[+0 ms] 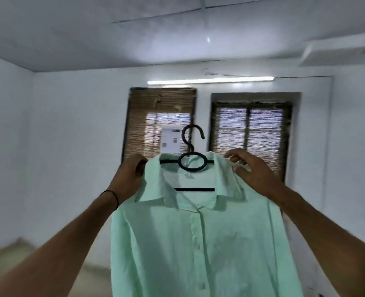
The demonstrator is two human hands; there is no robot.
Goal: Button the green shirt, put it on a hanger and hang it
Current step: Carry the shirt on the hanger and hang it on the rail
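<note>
1. Down in the left corner lies something flat and brownish (6, 258), too blurred to name. The left forearm is cut off by the frame's edge.
2. The left hand (132, 172) is raised, with a thin dark wristband (113, 195) on its wrist. Its fingers curl round the shirt's shoulder, and the fingertips are hidden behind the cloth.
3. The green shirt (198, 243) hangs in the air between both hands, in front of the windows. Its hem is cut off below. The cloth is pale mint, thin and lightly creased. The collar is spread and the front is closed by a row of small pale buttons.
4. The hanger (193, 189) is black, with a ring at the neck and a crossbar beneath. Its arms are hidden under the shoulders and its hook stands free in the air.
5. The right hand (252, 170) is raised alike, thumb and fingers pinching the cloth at the other shoulder.
6. Behind are the left window (159, 123) and the right window (251, 129), with brown slatted blinds. A tube light (209, 80) glows above them.
</note>
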